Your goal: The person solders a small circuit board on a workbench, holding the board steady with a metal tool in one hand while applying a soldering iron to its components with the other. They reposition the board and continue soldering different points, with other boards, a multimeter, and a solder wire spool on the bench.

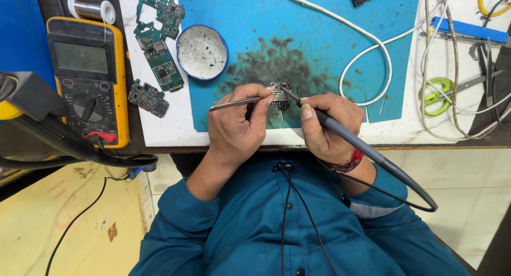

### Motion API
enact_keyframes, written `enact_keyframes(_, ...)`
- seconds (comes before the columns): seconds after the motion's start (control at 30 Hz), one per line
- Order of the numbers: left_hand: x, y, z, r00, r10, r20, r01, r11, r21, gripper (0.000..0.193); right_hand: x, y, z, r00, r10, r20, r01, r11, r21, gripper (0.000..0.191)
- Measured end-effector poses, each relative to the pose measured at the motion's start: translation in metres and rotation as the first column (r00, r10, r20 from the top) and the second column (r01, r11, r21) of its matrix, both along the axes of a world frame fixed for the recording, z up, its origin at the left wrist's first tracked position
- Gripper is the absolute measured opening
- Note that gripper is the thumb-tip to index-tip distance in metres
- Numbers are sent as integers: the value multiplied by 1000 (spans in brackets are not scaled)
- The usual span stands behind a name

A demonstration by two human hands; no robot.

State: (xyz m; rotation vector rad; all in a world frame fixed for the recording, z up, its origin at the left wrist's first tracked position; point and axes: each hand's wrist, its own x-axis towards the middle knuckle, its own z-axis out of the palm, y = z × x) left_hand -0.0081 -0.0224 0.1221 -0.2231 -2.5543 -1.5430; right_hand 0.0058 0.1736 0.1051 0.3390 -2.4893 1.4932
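Gripping thin metal tweezers (234,102), the left hand (234,128) sits at the counter's (404,128) near edge; the right hand (327,126) clasps a grey soldering iron (340,133), its tip on a small circuit board (278,94). That board lies on a stained blue rubber mat (330,52). Beyond, mat lies bare; a round tin (202,52), green boards (159,42) and a yellow multimeter (88,71) crowd leftward.
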Motion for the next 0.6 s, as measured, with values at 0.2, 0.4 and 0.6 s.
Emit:
enact_keyframes(0.2, 1, 0, 0, 1000, 1, -4, -1, 1000, -8, 13, 0, 0, 0, 1000, 0, 4, 0, 1000, -7, 9)
enact_keyframes(0.4, 0, 0, -1, 1000, 0, 6, 0, 1000, -10, 13, -1, 0, 0, 1000, -5, -2, 5, 1000, -4, 9)
enact_keyframes(0.6, 0, 0, 0, 1000, -1, -1, 1, 1000, -11, 13, -1, 0, 1, 1000, -6, 3, 6, 1000, -6, 9)
